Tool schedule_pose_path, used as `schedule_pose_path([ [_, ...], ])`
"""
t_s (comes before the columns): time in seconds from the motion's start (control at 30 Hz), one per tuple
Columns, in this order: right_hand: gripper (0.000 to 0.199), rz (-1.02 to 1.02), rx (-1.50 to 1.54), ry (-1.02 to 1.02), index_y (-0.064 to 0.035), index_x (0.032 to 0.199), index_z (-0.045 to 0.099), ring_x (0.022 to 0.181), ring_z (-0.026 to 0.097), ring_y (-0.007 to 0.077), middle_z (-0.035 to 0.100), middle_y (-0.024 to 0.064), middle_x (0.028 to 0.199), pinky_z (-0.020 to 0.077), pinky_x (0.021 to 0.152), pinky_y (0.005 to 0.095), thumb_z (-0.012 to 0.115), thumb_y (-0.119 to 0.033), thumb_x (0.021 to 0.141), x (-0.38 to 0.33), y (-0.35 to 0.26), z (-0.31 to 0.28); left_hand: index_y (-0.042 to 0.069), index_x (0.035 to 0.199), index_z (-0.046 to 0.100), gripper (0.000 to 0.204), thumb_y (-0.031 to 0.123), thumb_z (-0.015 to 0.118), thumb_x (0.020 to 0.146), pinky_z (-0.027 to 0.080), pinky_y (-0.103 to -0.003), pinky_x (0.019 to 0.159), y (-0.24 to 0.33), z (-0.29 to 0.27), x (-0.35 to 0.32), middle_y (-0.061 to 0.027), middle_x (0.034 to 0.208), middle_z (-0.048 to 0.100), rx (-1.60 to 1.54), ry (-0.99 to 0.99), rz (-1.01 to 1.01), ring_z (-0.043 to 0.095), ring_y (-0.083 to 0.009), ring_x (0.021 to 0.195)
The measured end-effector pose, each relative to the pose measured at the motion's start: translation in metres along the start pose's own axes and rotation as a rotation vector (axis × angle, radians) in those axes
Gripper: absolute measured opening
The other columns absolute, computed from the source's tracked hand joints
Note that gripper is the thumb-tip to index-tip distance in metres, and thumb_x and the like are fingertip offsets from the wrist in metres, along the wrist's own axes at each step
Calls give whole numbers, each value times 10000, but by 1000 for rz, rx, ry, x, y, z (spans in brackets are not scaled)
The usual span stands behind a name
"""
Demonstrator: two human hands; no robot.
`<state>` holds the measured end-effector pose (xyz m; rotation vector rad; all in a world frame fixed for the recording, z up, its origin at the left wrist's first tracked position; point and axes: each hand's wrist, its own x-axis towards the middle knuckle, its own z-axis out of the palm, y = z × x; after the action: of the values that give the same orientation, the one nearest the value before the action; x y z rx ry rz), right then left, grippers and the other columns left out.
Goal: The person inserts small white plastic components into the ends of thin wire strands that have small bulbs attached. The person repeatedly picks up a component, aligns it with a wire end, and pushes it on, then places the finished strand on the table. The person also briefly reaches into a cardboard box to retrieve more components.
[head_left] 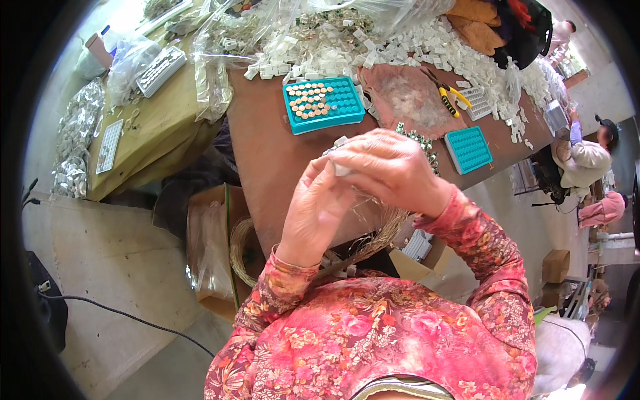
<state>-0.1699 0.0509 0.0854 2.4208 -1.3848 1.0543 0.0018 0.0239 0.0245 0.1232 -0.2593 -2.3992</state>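
Over the near part of the table, my left hand (319, 207) and my right hand (393, 165) meet, fingers pinched together. Between their fingertips is a small white plastic piece (341, 169), with a bit of grey showing above it; its exact kind is partly hidden by the fingers. Just beyond my hands stands a teal tray (325, 105), its left part filled with small round copper-coloured pieces. To the right of my right hand lies a second teal tray (469, 149) with bare pockets. A cluster of small green-and-silver parts (420, 141) sits beside my right hand.
Yellow-handled pliers (455, 100) rest by a pink cloth (405, 100). White plastic pieces (307, 61) are heaped along the table's far side. A coil of thin wire (390, 230) hangs below my hands, near a cardboard box (220, 253). Other people (587, 157) sit at the right.
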Motion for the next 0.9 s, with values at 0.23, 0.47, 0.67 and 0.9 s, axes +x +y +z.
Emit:
schedule_pose_path([
  [0.23, 203, 347, -134, -185, -59, 993, 690, 816, 650, 283, 672, 106, 916, 515, 722, 354, 665, -145, 810, 0, 141, -25, 86, 1101, 541, 150, 87, 542, 951, 525, -235, 691, 15, -19, 23, -85, 1073, 633, 127, 90, 161, 636, -213, 1003],
  [0.47, 119, 63, -313, -437, -44, 883, 656, 796, 630, 291, 630, 94, 872, 504, 706, 376, 603, -75, 782, -18, 204, 17, 85, 1090, 533, 150, 56, 547, 943, 506, -227, 737, 16, -27, 25, -60, 1055, 626, 71, 124, 124, 629, -224, 1022],
  [0.67, 108, 160, -261, -334, -62, 871, 651, 779, 635, 297, 645, 108, 837, 506, 678, 389, 576, -91, 798, -20, 203, 16, 64, 1102, 516, 138, 52, 499, 966, 535, -188, 706, 13, -27, 27, -119, 1099, 615, 158, 33, 198, 615, -265, 1063],
  [0.9, 115, 635, 37, -194, -15, 913, 660, 681, 597, 57, 675, 32, 787, 500, 622, 228, 679, -59, 809, -23, 188, 1, 72, 1096, 520, 148, 54, 534, 950, 516, -259, 773, 14, -26, 27, -117, 1093, 613, 185, -15, 243, 624, -258, 1043],
])
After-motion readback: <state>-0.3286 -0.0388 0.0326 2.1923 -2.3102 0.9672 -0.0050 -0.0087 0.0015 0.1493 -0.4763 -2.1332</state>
